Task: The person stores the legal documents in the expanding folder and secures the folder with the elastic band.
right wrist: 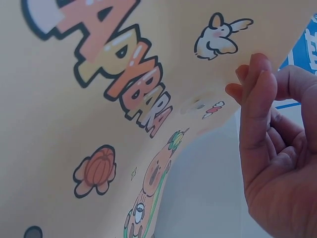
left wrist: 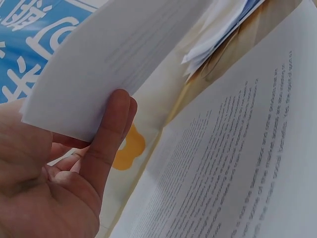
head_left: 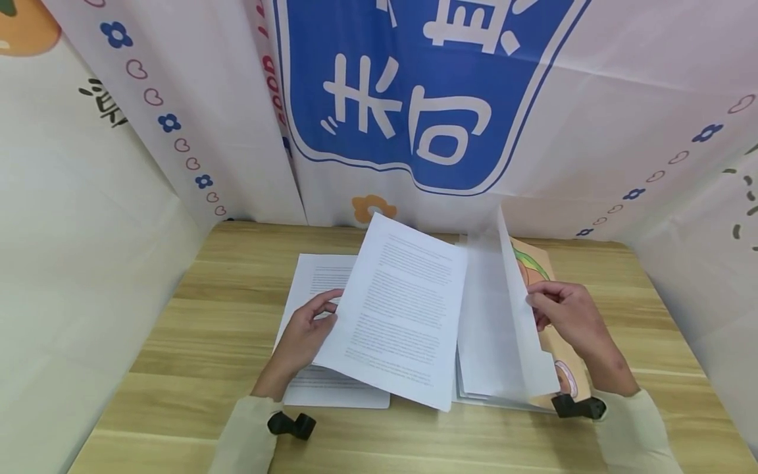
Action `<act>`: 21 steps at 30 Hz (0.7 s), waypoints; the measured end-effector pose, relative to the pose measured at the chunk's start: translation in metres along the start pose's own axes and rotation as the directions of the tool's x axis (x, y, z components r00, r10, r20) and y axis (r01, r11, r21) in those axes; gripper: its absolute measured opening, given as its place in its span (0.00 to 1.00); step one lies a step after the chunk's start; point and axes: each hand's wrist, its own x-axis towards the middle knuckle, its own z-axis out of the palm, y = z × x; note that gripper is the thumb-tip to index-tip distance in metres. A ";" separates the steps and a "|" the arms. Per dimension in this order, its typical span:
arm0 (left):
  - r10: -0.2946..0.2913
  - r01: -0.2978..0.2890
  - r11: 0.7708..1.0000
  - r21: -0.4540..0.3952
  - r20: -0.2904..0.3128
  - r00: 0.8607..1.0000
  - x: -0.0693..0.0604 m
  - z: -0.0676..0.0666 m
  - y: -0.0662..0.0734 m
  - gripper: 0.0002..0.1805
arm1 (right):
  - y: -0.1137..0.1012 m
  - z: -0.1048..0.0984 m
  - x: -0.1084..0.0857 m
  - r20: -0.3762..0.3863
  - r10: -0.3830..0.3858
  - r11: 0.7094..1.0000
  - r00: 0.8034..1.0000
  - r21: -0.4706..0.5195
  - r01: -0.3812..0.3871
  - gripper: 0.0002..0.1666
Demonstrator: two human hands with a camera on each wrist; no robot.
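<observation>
My left hand [head_left: 304,334] pinches the left edge of a printed sheet [head_left: 403,309], tilted above the table. In the left wrist view, fingers and thumb hold the paper [left wrist: 114,59] by its edge. Beneath lies more printed paper [head_left: 331,397], partly covered. On the right, my right hand [head_left: 571,319] pinches the edge of a folder's raised cover [head_left: 527,349]. That cover's outer face shows orange cartoon drawings and the letters of "CAPYBARA" in the right wrist view, where the folder cover [right wrist: 59,129] curves. White sheets [head_left: 482,316] lie inside the folder.
The wooden table [head_left: 195,342] reaches back to a printed cloth [head_left: 533,164] that hangs behind it. Pale cloth walls [head_left: 89,230] stand at both sides. Each sleeve carries a black wrist device [head_left: 290,424].
</observation>
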 end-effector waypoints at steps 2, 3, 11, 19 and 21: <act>0.009 -0.009 1.000 0.007 0.002 1.000 0.003 0.002 -0.001 0.23 | 0.000 0.000 0.000 -0.002 0.001 1.000 1.000 -0.001 -0.001 0.16; 0.012 -0.012 1.000 0.015 0.000 1.000 0.005 0.003 -0.001 0.23 | 0.000 0.000 0.000 -0.003 0.002 1.000 1.000 -0.002 -0.002 0.16; 0.001 0.000 0.999 0.043 -0.020 1.000 0.016 0.013 -0.001 0.23 | 0.000 0.001 -0.001 -0.011 0.005 1.000 1.000 0.007 -0.005 0.16; -0.024 0.027 0.998 0.049 -0.052 0.998 0.026 0.021 0.002 0.22 | 0.001 0.001 -0.001 -0.010 0.000 1.000 1.000 0.010 0.000 0.15; -0.023 0.026 0.998 0.052 -0.061 0.998 0.029 0.023 0.002 0.22 | 0.001 0.001 -0.001 -0.010 -0.001 1.000 1.000 0.010 0.002 0.15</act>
